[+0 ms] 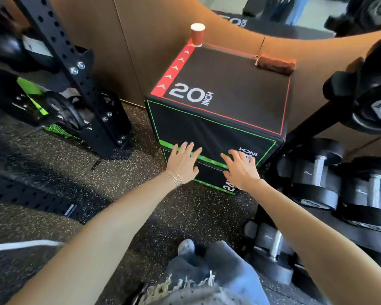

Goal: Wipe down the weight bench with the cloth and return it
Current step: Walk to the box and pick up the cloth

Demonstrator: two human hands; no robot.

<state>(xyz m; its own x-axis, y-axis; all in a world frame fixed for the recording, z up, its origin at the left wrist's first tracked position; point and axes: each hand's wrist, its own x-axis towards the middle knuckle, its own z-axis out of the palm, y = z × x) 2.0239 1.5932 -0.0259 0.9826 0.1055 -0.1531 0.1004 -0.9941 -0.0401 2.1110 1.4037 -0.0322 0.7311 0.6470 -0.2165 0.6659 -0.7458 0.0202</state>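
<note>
Jeans [207, 276] cut off below; left hand [183, 161], right hand [240, 168]: fingers [190, 149] spread (empty); cloth [275, 64] rolled, blurry.

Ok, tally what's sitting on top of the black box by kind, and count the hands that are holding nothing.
On top of the box:
Paper cup: 1
Rolled brown cloth: 1
Empty hands: 2, the left hand and the right hand, fingers spread
Total: 2 things on the box, 2 empty hands
</note>
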